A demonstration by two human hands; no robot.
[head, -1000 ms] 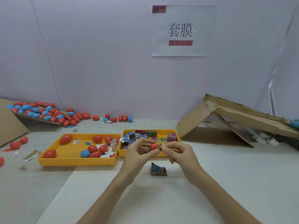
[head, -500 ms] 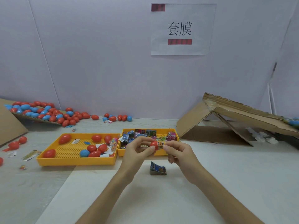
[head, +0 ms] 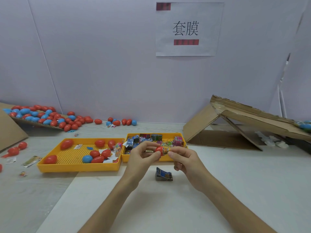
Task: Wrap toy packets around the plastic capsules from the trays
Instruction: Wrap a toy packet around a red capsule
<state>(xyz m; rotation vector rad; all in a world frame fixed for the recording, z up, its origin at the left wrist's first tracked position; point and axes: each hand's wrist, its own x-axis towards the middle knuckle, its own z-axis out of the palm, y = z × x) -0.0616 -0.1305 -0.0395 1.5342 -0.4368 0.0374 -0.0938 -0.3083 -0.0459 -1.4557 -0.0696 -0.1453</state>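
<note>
Red capsule is held up in front of the packet tray, long axis roughly left-right. Packet sits over its right end. Left hand pinches the capsule's left end with curled fingers, right hand pinches the packet. Judging by that, the packet slides leftward along the axis. Spare packet lies on the table just below, capsule tray further left.
</note>
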